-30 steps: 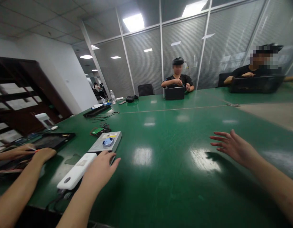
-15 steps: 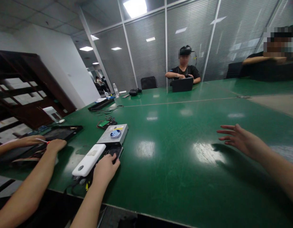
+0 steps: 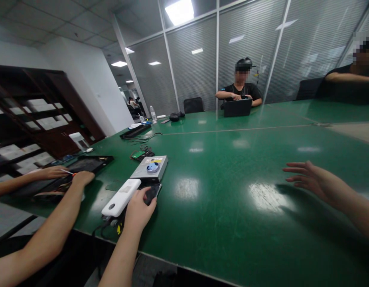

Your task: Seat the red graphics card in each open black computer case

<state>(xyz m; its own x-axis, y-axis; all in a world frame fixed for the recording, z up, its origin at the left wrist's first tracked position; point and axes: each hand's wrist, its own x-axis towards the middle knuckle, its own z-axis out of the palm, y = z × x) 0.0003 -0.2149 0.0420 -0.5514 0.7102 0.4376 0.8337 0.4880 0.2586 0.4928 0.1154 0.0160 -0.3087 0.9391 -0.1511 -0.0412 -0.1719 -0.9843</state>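
Note:
My left hand (image 3: 140,210) is closed at the near edge of a dark, flat, rectangular part (image 3: 153,193), which lies on the table with a shiny rim; the fingers hide some of it. Just left of that hand is a long white device (image 3: 121,198) with a round dark spot on its end. Beyond the dark part sits a silver optical drive (image 3: 160,166), with a round blue shiny piece (image 3: 153,167) on top. Over the table at the right, my right hand (image 3: 320,181) is held out, fingers apart, holding nothing.
On the left, a co-worker's hands (image 3: 82,178) work with a thin red-and-white tool over a black panel (image 3: 94,162). A green circuit board (image 3: 139,154) with cables lies behind the drive. Across the green table (image 3: 214,215), another person sits at a black laptop (image 3: 237,108).
The whole view has swung a little to the left, so things appear shifted right. My left hand stays at the dark part, and my right hand remains spread over the table.

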